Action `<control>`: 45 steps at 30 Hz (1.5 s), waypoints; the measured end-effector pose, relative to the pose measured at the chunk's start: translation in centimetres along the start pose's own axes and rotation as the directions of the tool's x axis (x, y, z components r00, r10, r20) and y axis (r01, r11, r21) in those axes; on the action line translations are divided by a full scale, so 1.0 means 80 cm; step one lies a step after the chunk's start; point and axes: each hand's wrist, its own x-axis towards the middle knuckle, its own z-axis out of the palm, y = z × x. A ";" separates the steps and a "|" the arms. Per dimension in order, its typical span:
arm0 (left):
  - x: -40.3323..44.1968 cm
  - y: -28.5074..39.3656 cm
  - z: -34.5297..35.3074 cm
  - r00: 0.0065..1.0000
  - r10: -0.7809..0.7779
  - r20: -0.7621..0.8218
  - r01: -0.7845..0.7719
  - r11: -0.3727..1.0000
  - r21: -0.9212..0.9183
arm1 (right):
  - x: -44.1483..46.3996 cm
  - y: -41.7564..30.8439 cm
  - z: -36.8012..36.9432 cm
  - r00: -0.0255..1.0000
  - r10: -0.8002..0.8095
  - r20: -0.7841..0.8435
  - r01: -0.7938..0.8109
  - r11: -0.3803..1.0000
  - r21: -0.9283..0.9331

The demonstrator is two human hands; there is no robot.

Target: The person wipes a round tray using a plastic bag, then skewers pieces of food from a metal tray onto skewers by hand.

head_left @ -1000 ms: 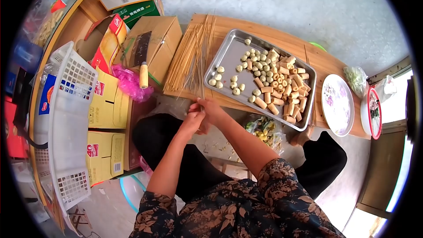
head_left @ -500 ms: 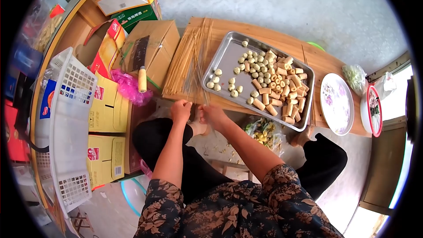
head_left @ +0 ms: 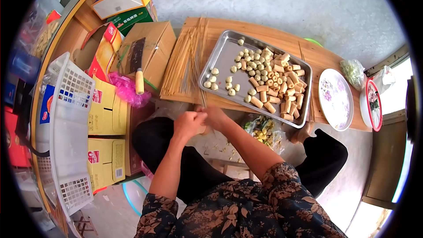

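Observation:
My right hand [head_left: 215, 117] is closed around thin bamboo skewers [head_left: 204, 99], whose ends stick out above the fist. Pressed up against it, my left hand [head_left: 188, 124] has its fingers curled in; what they pinch is hidden. Both hands are in front of the near table edge, above my lap. Just beyond them, a pile of loose skewers [head_left: 179, 71] lies on the wooden table [head_left: 264, 35]. To their right, a metal tray [head_left: 219, 56] holds pale green-flecked balls [head_left: 252, 65] on its left and middle, and tan hollow tube pieces [head_left: 282, 89] on its right.
A patterned white plate [head_left: 327, 114], a bag of greens [head_left: 352, 76] and a red-rimmed bowl [head_left: 368, 110] stand at the right. On the left, a cleaver [head_left: 139, 77] rests on a cardboard box [head_left: 154, 57], near a white plastic basket [head_left: 66, 145]. Below the table lies a bag of scraps [head_left: 265, 132].
My left hand has moved down and right and now meets my right hand, where before the two were apart. The right hand has shifted slightly. The view has moved a little.

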 end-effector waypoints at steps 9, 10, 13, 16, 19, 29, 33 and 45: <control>0.073 -0.044 0.014 0.932 -0.322 -0.164 0.108 0.681 -0.724 | -0.105 -0.014 0.003 0.969 0.247 0.005 -0.225 0.873 0.432; 0.076 -0.048 0.018 0.921 -0.363 -0.139 0.140 0.643 -0.753 | -0.118 -0.013 0.002 0.970 0.241 0.033 -0.232 0.873 0.428; 0.080 -0.054 0.029 0.895 -0.438 -0.088 0.211 0.587 -0.781 | -0.154 0.002 -0.002 0.964 0.256 0.074 -0.262 0.854 0.450; 0.082 -0.062 0.038 0.885 -0.460 -0.077 0.230 0.573 -0.786 | -0.196 0.008 -0.001 0.950 0.302 0.084 -0.307 0.843 0.442; 0.083 -0.067 0.045 0.886 -0.456 -0.086 0.208 0.556 -0.805 | -0.242 0.011 -0.010 0.938 0.324 0.122 -0.345 0.845 0.409; 0.093 -0.057 0.061 0.893 -0.437 -0.107 0.183 0.569 -0.802 | -0.372 -0.034 -0.100 0.953 0.224 -0.205 -0.121 0.899 0.420; 0.098 -0.051 0.065 0.906 -0.411 -0.100 0.180 0.588 -0.789 | -0.388 -0.042 -0.184 0.806 0.068 -0.588 0.077 0.973 0.218; 0.055 0.020 0.058 0.945 -0.325 -0.042 0.174 0.606 -0.777 | -0.292 -0.010 -0.431 0.391 -0.278 -0.877 -0.525 0.715 -0.461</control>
